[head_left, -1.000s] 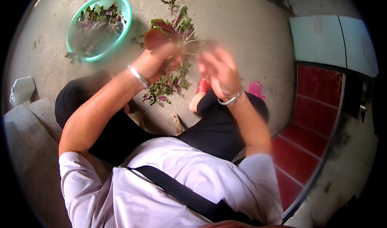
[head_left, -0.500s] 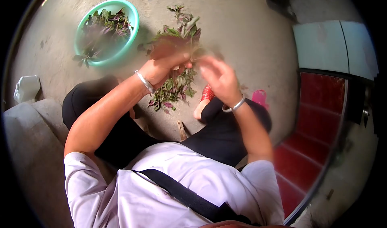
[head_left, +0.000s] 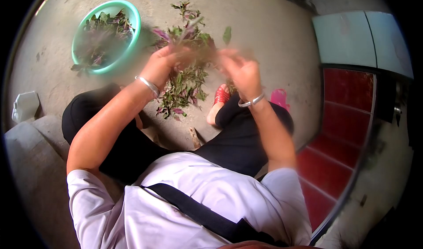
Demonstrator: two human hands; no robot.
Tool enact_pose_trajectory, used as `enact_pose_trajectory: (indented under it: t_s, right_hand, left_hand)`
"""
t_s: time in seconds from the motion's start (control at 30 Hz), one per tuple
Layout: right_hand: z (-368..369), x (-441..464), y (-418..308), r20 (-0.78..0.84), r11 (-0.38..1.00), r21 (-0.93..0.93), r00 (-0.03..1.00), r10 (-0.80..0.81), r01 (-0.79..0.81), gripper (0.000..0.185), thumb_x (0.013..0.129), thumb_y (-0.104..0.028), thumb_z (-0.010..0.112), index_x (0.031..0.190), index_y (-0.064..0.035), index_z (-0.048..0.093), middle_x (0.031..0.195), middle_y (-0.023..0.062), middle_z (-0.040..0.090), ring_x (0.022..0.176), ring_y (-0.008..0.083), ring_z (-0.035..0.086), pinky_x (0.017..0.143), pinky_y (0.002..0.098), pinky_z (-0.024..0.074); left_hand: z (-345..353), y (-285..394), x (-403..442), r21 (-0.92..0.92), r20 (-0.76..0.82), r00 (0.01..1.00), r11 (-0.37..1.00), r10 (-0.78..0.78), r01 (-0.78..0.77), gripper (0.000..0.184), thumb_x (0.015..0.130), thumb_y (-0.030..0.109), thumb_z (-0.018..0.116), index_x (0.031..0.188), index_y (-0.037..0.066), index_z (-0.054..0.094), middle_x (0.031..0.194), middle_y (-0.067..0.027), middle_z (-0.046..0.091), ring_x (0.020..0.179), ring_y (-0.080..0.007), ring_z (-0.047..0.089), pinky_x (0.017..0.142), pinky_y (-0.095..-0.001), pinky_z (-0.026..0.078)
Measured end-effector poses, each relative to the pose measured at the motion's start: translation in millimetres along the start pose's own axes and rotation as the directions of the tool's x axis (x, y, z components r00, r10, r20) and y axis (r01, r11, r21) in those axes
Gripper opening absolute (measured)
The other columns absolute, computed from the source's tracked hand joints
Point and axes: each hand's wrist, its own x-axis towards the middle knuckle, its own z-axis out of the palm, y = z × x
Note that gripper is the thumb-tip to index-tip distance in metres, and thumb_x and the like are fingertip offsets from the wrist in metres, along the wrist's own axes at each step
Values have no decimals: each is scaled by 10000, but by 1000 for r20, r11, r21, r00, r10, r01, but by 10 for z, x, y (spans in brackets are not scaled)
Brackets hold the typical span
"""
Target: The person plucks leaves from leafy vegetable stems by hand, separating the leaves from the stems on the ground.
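So the left hand (head_left: 162, 66) has its fingers curled in around some blurry leafy stems (head_left: 187, 40), up over the leaf pile (head_left: 183, 90). Right hand (head_left: 241, 72) is half-curled just beside, can't tell if it's gripping anything. Green basin (head_left: 137, 31) sits far left, leaves poking over its near rim; bare floor (head_left: 273, 33) opens out right.

Grey-brown, rough concrete floor (head_left: 273, 33), bearing a round turquoise plastic basin (head_left: 137, 31) at its left, holding purple-and-green leaves, and, to the basin's right, a loose, elongated heap of green-and-purple leafy stems (head_left: 183, 88). A bright pink object (head_left: 279, 98), form unclear, lies right of the red sandal (head_left: 221, 95).
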Motion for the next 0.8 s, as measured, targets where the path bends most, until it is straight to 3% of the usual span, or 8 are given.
enact_pose_trajectory:
  t_s: [0.17, 0.23, 0.27, 0.3, 0.4, 0.5, 0.6, 0.8]
  right_hand:
    - [-432, 137, 190, -78, 844, -534, 997, 19, -58, 138, 807, -128, 579, 881, -14, 602, 767, 67, 621, 637, 134, 583, 578, 272, 486]
    - [-709, 234, 409, -101, 310, -945, 995, 23, -103, 194, 785, -201, 570, 839, -22, 618, 806, 152, 634, 701, 288, 616, 620, 380, 495]
    - [-918, 248, 632, -50, 204, -978, 999, 5, -50, 219, 768, -224, 569, 820, -18, 621, 818, 178, 621, 740, 332, 599, 648, 412, 483]
    - [-1081, 262, 822, 1, 92, -996, 1000, -9, 1, 244, 750, -247, 568, 800, -14, 625, 830, 203, 608, 780, 377, 582, 676, 444, 471]
    - [-1178, 132, 899, -62, -49, -997, 983, 173, -54, 239, 728, -240, 591, 802, -17, 632, 835, 204, 608, 784, 359, 589, 693, 430, 469]
    - [-1011, 90, 825, 81, 344, -937, 997, 22, 68, 250, 733, -243, 595, 850, -26, 635, 892, 206, 605, 789, 359, 589, 709, 415, 471]
    - [-481, 53, 584, 118, 883, -451, 989, -87, 131, 155, 785, -96, 587, 906, -5, 622, 822, 86, 628, 692, 159, 597, 643, 264, 474]
    - [148, -37, 310, 305, 956, -101, 923, -234, 276, 183, 784, -22, 580, 965, 2, 597, 829, 34, 594, 704, 87, 556, 644, 211, 453]
  left_hand:
    - [-60, 90, -11, -139, 116, 993, 990, -12, 28, 330, 786, 110, 428, 1103, 33, 478, 975, -104, 589, 807, -150, 534, 746, -255, 400]
    - [-19, 147, -66, -151, 160, 987, 988, 22, 3, 356, 771, 98, 426, 1117, 27, 468, 981, -112, 589, 831, -160, 530, 783, -272, 388]
    - [-22, 145, -66, 107, 181, 977, 985, 113, -134, 388, 753, 73, 416, 1136, 20, 454, 998, -121, 585, 852, -173, 527, 803, -286, 377]
    - [-1, 146, -61, -51, 186, 981, 997, 60, -51, 379, 779, 67, 431, 1154, 16, 450, 1029, -125, 577, 887, -178, 532, 835, -304, 382]
    - [60, 192, -128, -69, 266, 962, 996, 65, -49, 390, 841, 80, 485, 1219, 7, 420, 1102, -125, 542, 1006, -183, 512, 915, -341, 364]
    - [37, 55, -76, -170, 351, 923, 980, 156, -100, 411, 849, 88, 489, 1243, 7, 405, 1156, -131, 505, 1028, -182, 499, 911, -332, 368]
    - [87, 5, -93, -179, 373, 919, 982, 130, -66, 399, 862, 74, 486, 1250, 13, 414, 1220, -88, 469, 1065, -168, 476, 932, -315, 355]
    - [139, -24, -93, -203, 420, 905, 979, 64, 25, 425, 873, 84, 482, 1283, 30, 385, 1215, -48, 480, 1098, -153, 457, 965, -317, 340]
